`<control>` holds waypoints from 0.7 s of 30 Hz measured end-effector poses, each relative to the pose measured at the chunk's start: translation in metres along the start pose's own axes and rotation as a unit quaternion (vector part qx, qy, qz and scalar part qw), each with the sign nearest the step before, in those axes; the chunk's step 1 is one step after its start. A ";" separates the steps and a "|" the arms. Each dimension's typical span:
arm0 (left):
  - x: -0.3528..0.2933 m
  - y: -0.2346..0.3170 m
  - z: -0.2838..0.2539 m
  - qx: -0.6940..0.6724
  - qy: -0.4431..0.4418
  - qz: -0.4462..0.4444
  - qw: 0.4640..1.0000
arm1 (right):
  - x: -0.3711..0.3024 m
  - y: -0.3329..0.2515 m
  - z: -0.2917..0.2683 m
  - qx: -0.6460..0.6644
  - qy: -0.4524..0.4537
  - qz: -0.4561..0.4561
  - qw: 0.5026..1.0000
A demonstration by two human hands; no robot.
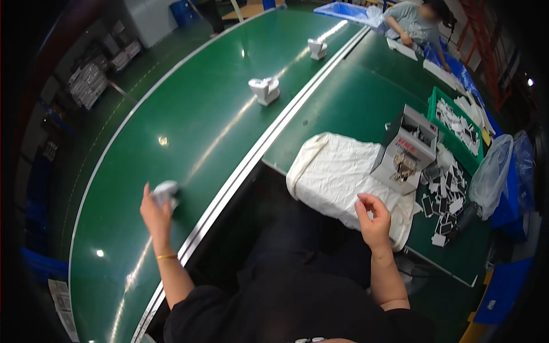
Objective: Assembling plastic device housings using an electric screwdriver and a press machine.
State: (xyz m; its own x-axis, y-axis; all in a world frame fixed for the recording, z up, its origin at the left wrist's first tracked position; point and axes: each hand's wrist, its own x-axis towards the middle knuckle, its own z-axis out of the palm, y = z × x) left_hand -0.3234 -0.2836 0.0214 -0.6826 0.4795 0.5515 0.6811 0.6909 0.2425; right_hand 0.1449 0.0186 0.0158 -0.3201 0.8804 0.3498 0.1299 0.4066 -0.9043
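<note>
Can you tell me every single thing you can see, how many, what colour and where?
conveyor belt: one, green, left
far moulded pieces: two, white, on the belt
near moulded piece: one, white, blurred, at the left hand
workbench: one, green, right of the belt
cloth: one, white, bench's near end
box-shaped machine: one, grey, cloth's right side
crate: one, green, beyond the machine
loose small pieces: many, black and white, right of the machine
plastic bag: one, clear, far right
co-worker: one, grey top, upper right
wristband: one, yellow, left wrist
hands: two, bare; right hand near the cloth
</note>
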 end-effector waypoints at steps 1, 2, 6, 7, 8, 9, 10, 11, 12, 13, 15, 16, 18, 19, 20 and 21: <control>0.011 0.050 0.000 -0.063 -0.001 0.022 0.998 | -0.002 -0.002 0.004 -0.008 0.000 0.013 1.000; 0.018 0.098 0.001 -0.098 0.001 0.049 0.994 | -0.003 -0.006 0.007 0.004 -0.004 0.009 1.000; 0.002 0.242 0.005 -0.387 -0.103 0.152 0.903 | 0.001 -0.024 0.012 -0.010 -0.066 -0.037 0.997; -0.005 0.267 0.007 -0.459 -0.142 0.186 0.857 | 0.005 -0.035 0.012 -0.028 -0.083 -0.072 0.994; -0.011 0.287 0.010 -0.500 -0.186 0.237 0.812 | 0.007 -0.040 0.011 -0.044 -0.104 -0.100 0.989; -0.016 0.304 0.012 -0.537 -0.225 0.284 0.761 | 0.009 -0.044 0.010 -0.059 -0.128 -0.127 0.982; -0.014 0.322 0.009 -0.534 -0.251 0.366 0.719 | 0.009 -0.044 0.005 -0.100 -0.156 -0.142 0.972; -0.014 0.336 0.008 -0.541 -0.294 0.414 0.671 | 0.008 -0.045 0.000 -0.131 -0.170 -0.134 0.968; -0.014 0.348 0.011 -0.547 -0.308 0.431 0.648 | 0.003 -0.042 -0.009 -0.103 -0.190 -0.068 0.974; -0.014 0.359 0.015 -0.551 -0.321 0.449 0.625 | -0.004 -0.039 -0.017 -0.072 -0.207 -0.002 0.976; -0.027 0.376 0.030 -0.588 -0.326 0.390 0.629 | -0.021 -0.028 -0.022 -0.060 -0.126 0.040 0.989; -0.035 0.383 0.037 -0.613 -0.320 0.322 0.647 | -0.028 -0.020 -0.021 -0.039 -0.059 0.066 0.995; -0.054 0.394 0.041 -0.648 -0.418 0.261 0.581 | -0.048 -0.001 -0.012 -0.091 0.036 0.040 0.994; -0.062 0.398 0.041 -0.666 -0.500 0.188 0.521 | -0.052 0.005 -0.008 -0.137 0.113 0.003 0.984; -0.067 0.402 0.041 -0.652 -0.493 0.228 0.529 | -0.055 0.010 -0.006 -0.220 0.131 -0.051 0.965; -0.075 0.405 0.045 -0.653 -0.503 0.231 0.517 | -0.060 0.010 -0.004 -0.221 0.133 -0.065 0.964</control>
State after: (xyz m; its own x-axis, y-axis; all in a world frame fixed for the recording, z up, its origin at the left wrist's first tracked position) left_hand -0.0085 -0.0155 0.0425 0.2878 0.9230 0.2554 -0.0165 -0.2618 0.9650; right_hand 0.1690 -0.0293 -0.0130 -0.1167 0.8229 0.5560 0.5105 0.5300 -0.6772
